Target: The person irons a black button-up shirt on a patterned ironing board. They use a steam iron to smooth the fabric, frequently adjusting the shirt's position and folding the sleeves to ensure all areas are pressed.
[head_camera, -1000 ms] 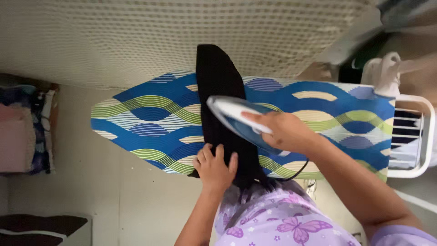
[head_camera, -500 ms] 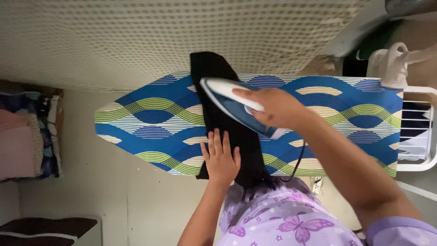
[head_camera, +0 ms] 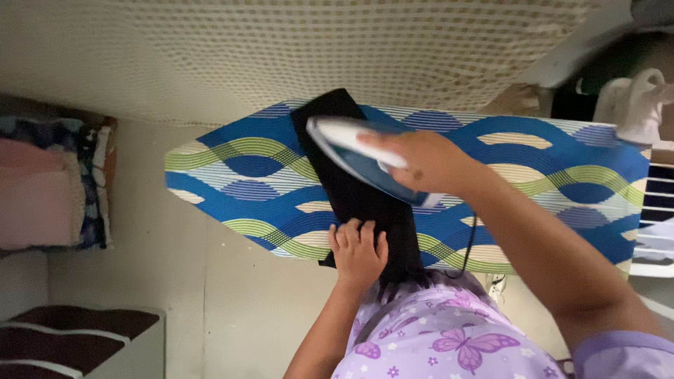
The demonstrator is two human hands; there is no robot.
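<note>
Meanwhile right hand grips iron on black cloth; left hand rests open, pressing it.

Black garment flat across patterned board; white-blue iron resting on it, seemingly soleplate down.

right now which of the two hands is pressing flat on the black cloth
The left hand, palm down on the black cloth near the patterned ironing board's front edge; the right hand grips the white and blue iron.
</note>
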